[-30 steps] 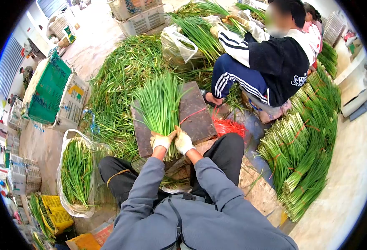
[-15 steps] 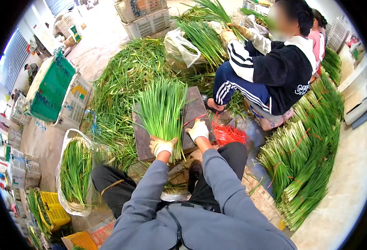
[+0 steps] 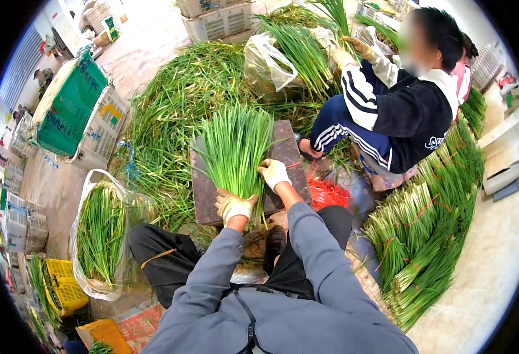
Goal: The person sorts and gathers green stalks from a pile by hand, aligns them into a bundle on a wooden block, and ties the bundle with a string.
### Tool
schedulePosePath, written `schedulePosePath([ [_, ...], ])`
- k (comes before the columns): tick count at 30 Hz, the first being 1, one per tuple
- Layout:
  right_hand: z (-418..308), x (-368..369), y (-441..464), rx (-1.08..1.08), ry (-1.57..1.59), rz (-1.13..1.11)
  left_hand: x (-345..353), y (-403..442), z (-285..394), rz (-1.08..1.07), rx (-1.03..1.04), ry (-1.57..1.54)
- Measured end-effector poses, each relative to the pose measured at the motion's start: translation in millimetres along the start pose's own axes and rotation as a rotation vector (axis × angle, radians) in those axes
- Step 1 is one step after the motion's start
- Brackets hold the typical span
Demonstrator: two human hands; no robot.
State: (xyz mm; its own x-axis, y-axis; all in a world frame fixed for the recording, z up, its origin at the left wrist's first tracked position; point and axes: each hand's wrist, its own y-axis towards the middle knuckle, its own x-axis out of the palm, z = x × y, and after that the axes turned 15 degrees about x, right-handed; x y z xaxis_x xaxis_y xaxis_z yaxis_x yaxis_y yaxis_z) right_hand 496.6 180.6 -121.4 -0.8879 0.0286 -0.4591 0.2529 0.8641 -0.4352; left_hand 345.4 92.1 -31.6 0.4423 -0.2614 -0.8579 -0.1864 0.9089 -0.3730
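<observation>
A loose bunch of long green stalks (image 3: 235, 150) lies on a dark board (image 3: 286, 147) in front of me. My left hand (image 3: 235, 205), in a pale glove, rests around the lower end of the bunch, its fingers closed on the stalks. My right hand (image 3: 274, 173), gloved too, is at the bunch's right edge, with thumb and fingertips together near the outer stalks; whether it pinches anything is too small to tell. Red ties (image 3: 328, 193) lie right of the board, and one red strand crosses the board beside my right hand.
Loose greens (image 3: 177, 94) are heaped behind the board. A person (image 3: 410, 112) sits at the right, beside tied bundles (image 3: 413, 227). At the left stand a bag of greens (image 3: 101, 236), a green crate (image 3: 74, 112) and a yellow crate (image 3: 68, 286).
Both hands held the bunch's base together; my right hand moved away right toward the red strand, then back to the bunch's edge. My left hand stayed at the base. The view shifted slightly.
</observation>
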Motion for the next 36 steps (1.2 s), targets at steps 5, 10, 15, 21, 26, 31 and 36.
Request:
schedulePosePath([
  [5, -10, -33, 26, -0.034, 0.424, 0.210, 10, 7, -7, 0.030, 0.018, 0.011],
  [10, -54, -86, 12, -0.094, 0.593, 0.161, 5, 5, -6, 0.030, 0.020, -0.010],
  [15, -67, -81, 33, -0.274, 0.046, 0.197, 8, 5, -6, 0.047, 0.015, -0.046],
  [21, -80, -58, 78, -0.404, -0.304, 0.115, 3, 6, 1, 0.021, -0.033, 0.009],
  [26, -79, -47, 111, -0.226, -0.922, -0.009, -6, 7, 3, -0.050, -0.040, -0.029],
  [31, -79, -63, 110, -0.314, -0.597, 0.041, -5, 7, 2, -0.047, -0.026, -0.025],
  [36, -88, -90, 108, -0.373, -0.208, 0.277, 19, 9, -4, 0.144, 0.036, 0.102],
])
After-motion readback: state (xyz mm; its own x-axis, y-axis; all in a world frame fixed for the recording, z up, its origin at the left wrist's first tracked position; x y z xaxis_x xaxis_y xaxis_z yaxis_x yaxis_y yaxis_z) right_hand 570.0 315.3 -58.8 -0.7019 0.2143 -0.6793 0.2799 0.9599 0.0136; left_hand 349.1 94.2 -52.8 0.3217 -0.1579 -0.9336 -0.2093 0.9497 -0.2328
